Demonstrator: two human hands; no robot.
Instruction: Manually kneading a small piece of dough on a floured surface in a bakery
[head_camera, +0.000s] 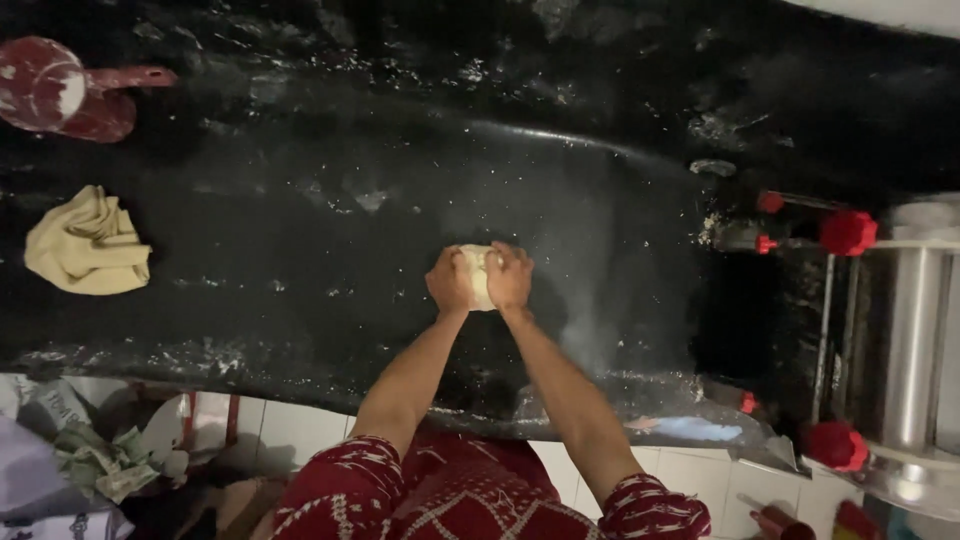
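Dough (478, 275) sits squeezed between left hand (449, 282) and right hand (510, 277), both grips closed around it; press evenly down onto the bench (300, 210).

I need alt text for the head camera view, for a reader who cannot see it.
Seen from above, the left hand and right hand press a pale dough lump on a black, flour-dusted counter. A metal roller machine stands right.

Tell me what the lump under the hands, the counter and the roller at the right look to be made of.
Lump: pale, soft dough, matte, pressed by left hand and right hand. Counter: dark, likely stone, slightly glossy, flour-flecked. Roller: shiny silver metal, probably steel, with red, likely plastic knobs.
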